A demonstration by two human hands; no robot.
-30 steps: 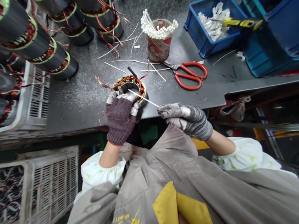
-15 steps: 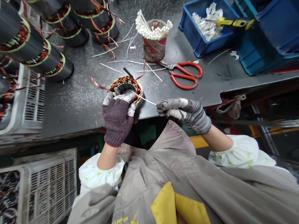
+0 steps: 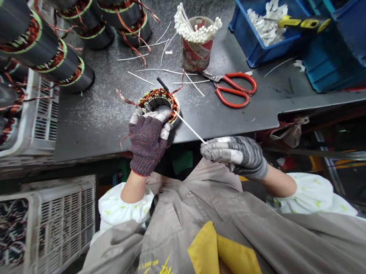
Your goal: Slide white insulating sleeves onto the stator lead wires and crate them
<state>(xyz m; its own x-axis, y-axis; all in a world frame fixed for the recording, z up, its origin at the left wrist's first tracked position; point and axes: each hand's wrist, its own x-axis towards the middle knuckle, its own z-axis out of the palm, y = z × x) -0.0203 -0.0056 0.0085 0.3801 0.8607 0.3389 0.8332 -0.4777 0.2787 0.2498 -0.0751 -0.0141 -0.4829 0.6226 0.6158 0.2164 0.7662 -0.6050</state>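
Note:
A motor stator (image 3: 174,106) with copper windings and a black sleeve sticking up stands at the table's front edge. My left hand (image 3: 148,135), in a dark knit glove with taped fingertips, grips its near left side, fingers over the rim. From the stator's right side a thin white cord (image 3: 190,126) runs taut, down and to the right. Its other end is pinched in my right hand (image 3: 236,154), in a grey glove, just off the table's front edge. Red-handled scissors (image 3: 236,90) lie beyond that hand, with cut white cord pieces (image 3: 167,69) to their left.
A cup (image 3: 196,54) of white-tipped cords stands behind the scissors. Blue bins (image 3: 262,52) sit at the right, one holding white scraps and a yellow knife (image 3: 304,23). Stacked stators (image 3: 62,58) and a white crate (image 3: 37,118) occupy the left; another crate (image 3: 60,221) stands below.
My right hand has pulled down and to the right, and a longer stretch of cord shows from the stator. My left hand stays on the stator. The whole view has shifted slightly.

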